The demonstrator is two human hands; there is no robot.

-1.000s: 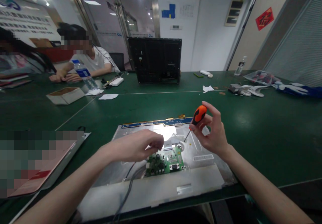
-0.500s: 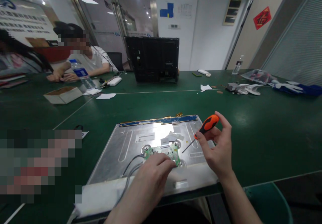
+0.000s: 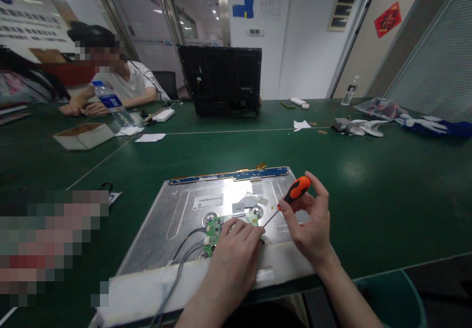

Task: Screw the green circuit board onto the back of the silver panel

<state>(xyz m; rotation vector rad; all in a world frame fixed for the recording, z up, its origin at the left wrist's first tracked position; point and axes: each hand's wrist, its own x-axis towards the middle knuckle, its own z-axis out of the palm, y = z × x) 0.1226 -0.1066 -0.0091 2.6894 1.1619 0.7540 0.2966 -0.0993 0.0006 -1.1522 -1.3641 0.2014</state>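
My right grip [image 3: 312,224] holds a screwdriver [image 3: 300,187] by its orange-and-black handle, pinched between thumb and fingers, with the shaft slanting down to the left. Its tip comes down at the right side of a green circuit board [image 3: 211,228], just beside the fingers of my left grip [image 3: 238,249]; whether it touches anything there, I cannot tell. My left lies palm down over the board, covering much of it, and I cannot tell whether those fingers close on any part. The board sits on a silver metal panel [image 3: 153,237] in front of me, with grey cables [image 3: 181,268] running from its left side toward me. A narrow blue circuit strip [image 3: 226,175] lines the panel's far edge. The panel lies on the green surface [image 3: 372,200], and beyond it a black screen housing [image 3: 224,79] stands upright.
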